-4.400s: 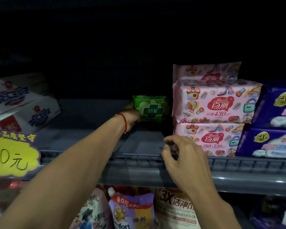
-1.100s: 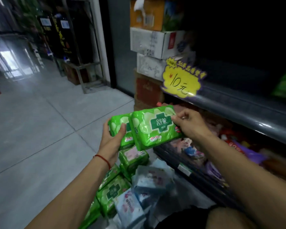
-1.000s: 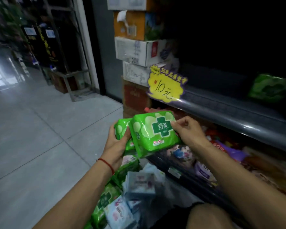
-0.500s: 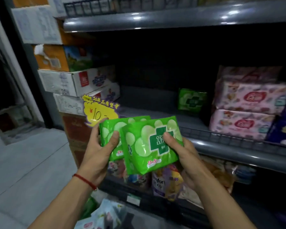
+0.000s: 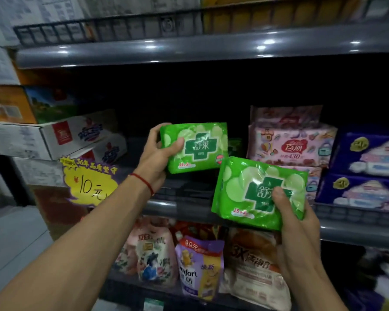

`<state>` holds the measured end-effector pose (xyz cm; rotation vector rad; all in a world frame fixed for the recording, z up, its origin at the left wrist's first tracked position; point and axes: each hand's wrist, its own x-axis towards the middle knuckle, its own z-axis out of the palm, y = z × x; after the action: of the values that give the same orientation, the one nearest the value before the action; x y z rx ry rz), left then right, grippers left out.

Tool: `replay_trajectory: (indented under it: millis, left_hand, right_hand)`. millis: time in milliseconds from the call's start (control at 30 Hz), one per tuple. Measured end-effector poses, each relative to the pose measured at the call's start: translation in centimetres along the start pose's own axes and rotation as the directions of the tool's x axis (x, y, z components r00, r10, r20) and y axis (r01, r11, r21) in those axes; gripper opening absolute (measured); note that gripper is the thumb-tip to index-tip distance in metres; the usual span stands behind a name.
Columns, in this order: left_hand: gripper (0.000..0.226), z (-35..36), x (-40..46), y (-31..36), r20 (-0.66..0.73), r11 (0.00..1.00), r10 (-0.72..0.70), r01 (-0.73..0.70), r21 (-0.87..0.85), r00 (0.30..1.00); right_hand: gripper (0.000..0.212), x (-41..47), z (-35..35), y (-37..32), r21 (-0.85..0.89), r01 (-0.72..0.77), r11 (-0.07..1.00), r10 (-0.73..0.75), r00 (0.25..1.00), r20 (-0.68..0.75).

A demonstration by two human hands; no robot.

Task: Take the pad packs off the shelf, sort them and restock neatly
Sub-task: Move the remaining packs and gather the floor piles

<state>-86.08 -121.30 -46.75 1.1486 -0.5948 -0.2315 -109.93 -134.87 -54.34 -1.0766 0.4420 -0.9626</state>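
Observation:
My left hand (image 5: 155, 158) grips a green pad pack (image 5: 200, 145) by its left end and holds it over the middle shelf (image 5: 189, 208). My right hand (image 5: 294, 223) holds a second green pad pack (image 5: 254, 191) lower and nearer, in front of the shelf rail, with its thumb on the pack's face. Another green pack (image 5: 234, 147) stands at the back of the shelf, mostly hidden behind the left pack. Pink pad packs (image 5: 290, 144) are stacked to the right, with dark blue pad packs (image 5: 368, 171) beyond them.
A yellow price sign (image 5: 90, 185) hangs at the shelf's left end, below stacked cardboard boxes (image 5: 54, 138). Refill pouches (image 5: 200, 265) fill the shelf below. An upper shelf (image 5: 189, 50) with a wire rail overhangs. Grey floor lies at the lower left.
I turned from the floor pile to the shelf with both green packs. The packs, held together before, are now apart: the left one raised toward the shelf, the right one lower.

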Motion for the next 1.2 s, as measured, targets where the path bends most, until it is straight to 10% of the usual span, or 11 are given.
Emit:
replay_trajectory:
  millis: [167,400,633,800,1067,1200]
  left_hand:
    - [0.049,1.8,3.2,-5.6,0.132,0.945,-0.128,0.08,0.316,0.983]
    - [0.052,3.1,8.2,-9.7,0.138,0.623,-0.071,-0.064,0.78,0.988]
    - [0.094,4.0,11.1,-12.9,-0.007,0.74,-0.122,0.095,0.665,0.993]
    - [0.044,4.5,11.4,-14.3,-0.015,0.791,-0.212,0.181,0.585,0.977]
    - [0.051,4.9,11.3,-13.2,0.004,0.839,-0.463,0.437,0.325,0.886]
    - [0.046,4.8,8.6,-9.6,-0.182,0.923,-0.27,0.308,0.23,0.945]
  right_hand:
    - [0.048,0.6,0.1,-0.2,-0.057,0.051,0.997,-0.051,0.999,-0.01]
    - [0.05,1.9,0.0,-0.4,-0.122,0.087,0.989,-0.094,0.994,-0.055]
    - [0.053,2.7,-0.5,-0.7,-0.158,0.114,0.981,-0.13,0.987,-0.092]
    - [0.064,2.8,-0.1,-0.1,-0.185,0.128,0.974,-0.151,0.982,-0.112]
    - [0.059,2.9,1.0,0.4,-0.168,0.137,0.976,-0.15,0.986,-0.068]
    - [0.072,2.8,1.7,0.6,-0.181,0.148,0.972,-0.162,0.984,-0.068]
